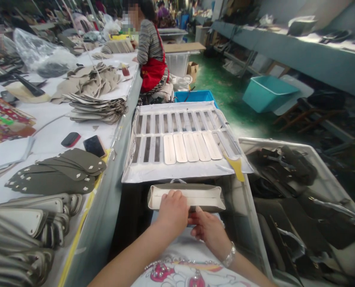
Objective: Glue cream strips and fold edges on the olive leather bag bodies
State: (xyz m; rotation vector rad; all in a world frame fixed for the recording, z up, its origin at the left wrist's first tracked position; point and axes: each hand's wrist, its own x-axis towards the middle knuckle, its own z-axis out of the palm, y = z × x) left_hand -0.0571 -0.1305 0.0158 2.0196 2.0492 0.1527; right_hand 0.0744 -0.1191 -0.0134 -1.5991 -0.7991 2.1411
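Head camera shows the left hand point(173, 209) curled over the pale face of a bag point(205, 196), the right hand point(208, 229) pinching its near edge, the bag extending sideways past both grips, near a slotted white board point(180, 171).

Piece point(205, 199): matt olive lthr-like outside, smooth cream inside, also matt. Strips point(192, 147) on rack's near edge: smooth, matt, card-like. Rack point(165, 175): wrinkled white cover, slight sheen, cloth or film, can't tell. Worktop's R edge: yellow tape point(83, 221), smooth plastic. Panels point(57, 171) nr that edge: matt, lthr-like, w/ small shiny spots. Far L corner: clear bag point(40, 48), glossy, crinkled plastic. Tub point(265, 95): smooth teal plastic. Bin point(273, 142): hard white plastic. Floor point(231, 89): glossy green. Bracelet point(230, 255): shiny, metal-like.
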